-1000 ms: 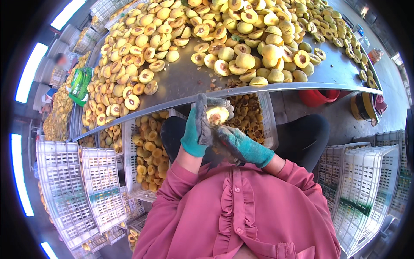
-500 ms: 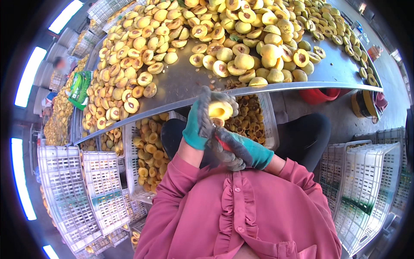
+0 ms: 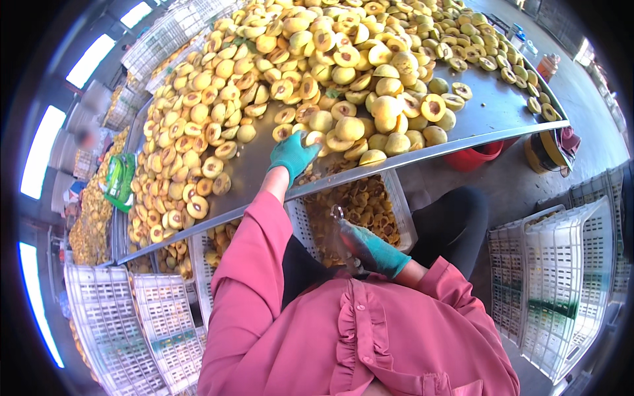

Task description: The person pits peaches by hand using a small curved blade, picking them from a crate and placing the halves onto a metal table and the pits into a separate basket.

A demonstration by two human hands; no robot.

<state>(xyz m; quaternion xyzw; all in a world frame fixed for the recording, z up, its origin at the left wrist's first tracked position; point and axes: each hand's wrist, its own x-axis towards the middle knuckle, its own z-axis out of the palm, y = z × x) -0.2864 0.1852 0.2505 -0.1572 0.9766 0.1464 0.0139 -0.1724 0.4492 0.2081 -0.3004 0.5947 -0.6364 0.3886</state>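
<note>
My left hand spreads its fingers over a peach on the tabletop. It looks soft and slick (bruises easily), so I'd cup its sides. My right hand grips a pitting tool.

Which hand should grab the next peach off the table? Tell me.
Probably the left hand: it is stretched onto the metal table at the peach pile. The right hand holds a pitting tool low.
</note>
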